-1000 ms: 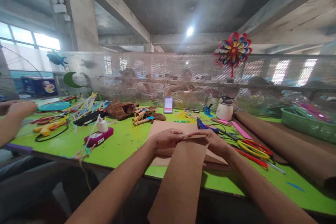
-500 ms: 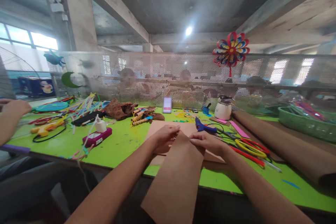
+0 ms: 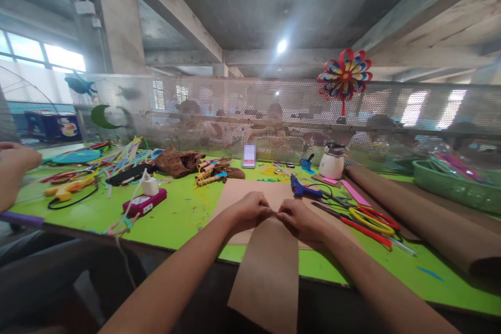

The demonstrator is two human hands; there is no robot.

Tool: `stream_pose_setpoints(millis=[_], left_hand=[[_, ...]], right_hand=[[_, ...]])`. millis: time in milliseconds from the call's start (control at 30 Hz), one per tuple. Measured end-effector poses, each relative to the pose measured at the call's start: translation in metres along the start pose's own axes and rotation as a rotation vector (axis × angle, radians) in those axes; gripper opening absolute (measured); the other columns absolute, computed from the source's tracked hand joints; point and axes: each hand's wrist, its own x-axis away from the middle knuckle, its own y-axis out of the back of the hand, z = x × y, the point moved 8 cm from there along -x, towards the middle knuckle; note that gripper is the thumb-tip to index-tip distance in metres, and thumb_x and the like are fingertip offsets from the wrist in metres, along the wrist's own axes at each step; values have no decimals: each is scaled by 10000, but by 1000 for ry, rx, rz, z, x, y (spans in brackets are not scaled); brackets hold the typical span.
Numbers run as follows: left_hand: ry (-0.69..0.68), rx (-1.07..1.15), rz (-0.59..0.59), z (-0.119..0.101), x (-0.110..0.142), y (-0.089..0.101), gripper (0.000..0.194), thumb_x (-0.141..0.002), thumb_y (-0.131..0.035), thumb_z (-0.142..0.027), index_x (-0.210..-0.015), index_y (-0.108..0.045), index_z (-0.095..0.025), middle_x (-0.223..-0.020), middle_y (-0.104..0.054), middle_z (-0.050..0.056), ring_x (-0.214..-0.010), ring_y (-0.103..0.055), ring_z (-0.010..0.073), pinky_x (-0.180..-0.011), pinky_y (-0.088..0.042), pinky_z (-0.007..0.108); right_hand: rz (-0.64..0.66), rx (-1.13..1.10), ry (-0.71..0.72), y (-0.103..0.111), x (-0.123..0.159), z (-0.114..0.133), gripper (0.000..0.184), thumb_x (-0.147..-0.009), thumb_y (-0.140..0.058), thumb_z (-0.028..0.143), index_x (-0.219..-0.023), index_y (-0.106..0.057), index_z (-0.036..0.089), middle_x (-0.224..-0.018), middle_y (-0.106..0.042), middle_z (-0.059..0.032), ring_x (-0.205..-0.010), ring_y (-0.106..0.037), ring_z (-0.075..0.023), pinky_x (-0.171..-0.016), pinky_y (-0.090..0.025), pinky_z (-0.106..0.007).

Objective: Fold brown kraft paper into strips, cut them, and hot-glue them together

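Observation:
A long sheet of brown kraft paper [image 3: 270, 271] hangs down over the table's front edge. My left hand [image 3: 254, 209] is closed, pinching the paper's far end. Right beside it, my right hand [image 3: 295, 217] pinches the same end, the fingertips of both hands almost touching. Under my hands lies a larger, lighter brown sheet [image 3: 229, 203]. A blue glue gun [image 3: 305, 188] rests just beyond my right hand. Scissors with red and yellow handles [image 3: 373, 220] lie to the right of it.
At left stand a purple power strip [image 3: 144, 202], a yellow glue gun [image 3: 70, 187] and loose coloured strips. A roll of brown paper [image 3: 422, 214] and a green basket [image 3: 457, 182] occupy the right. A phone [image 3: 248, 155] stands at the back. A co-worker's hand [image 3: 19, 159] shows far left.
My hands have come closer together at the paper's far end, my right fingers now curled in. The hanging paper has turned straighter and its lower end shifted right.

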Motion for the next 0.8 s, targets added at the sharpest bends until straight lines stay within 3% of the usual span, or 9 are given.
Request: stream_pose_setpoints(millis=[167,333,567,800], left_hand=[[-65,-139,-30,0,-7,6,194,-743,-579,-262,-696,-694,-114,-628,-550,14,-627,-471,125,-593,-349,223],[-133,-204,-53,0,-13,-7,162,-735,-656,-296,-808,-717,-164,-768,-596,30,-740,-512,149,-675,-380,220],[-186,-216,-53,11,-19,-13,131,-750,-666,-268,-807,-720,-164,-772,-614,28,-697,-523,130,-668,-393,211],[-212,-257,-45,11,-19,-11,150,-747,-673,-243,-846,-749,-161,-712,-603,28,-666,-526,132,-627,-383,211]], right_hand=[[-22,32,-8,-4,-3,-8,154,-804,-563,246,-753,-658,137,-745,-647,-59,-650,-530,-142,-566,-354,-230],[-53,59,-17,-7,-3,-11,120,-798,-570,233,-745,-631,144,-707,-625,-42,-635,-513,-141,-549,-332,-225],[-14,107,3,-6,-3,-6,150,-809,-534,195,-695,-619,146,-716,-614,-40,-627,-500,-132,-572,-330,-229],[10,186,3,3,9,7,116,-840,-513,220,-772,-586,162,-774,-624,-46,-648,-518,-138,-575,-326,-231]])
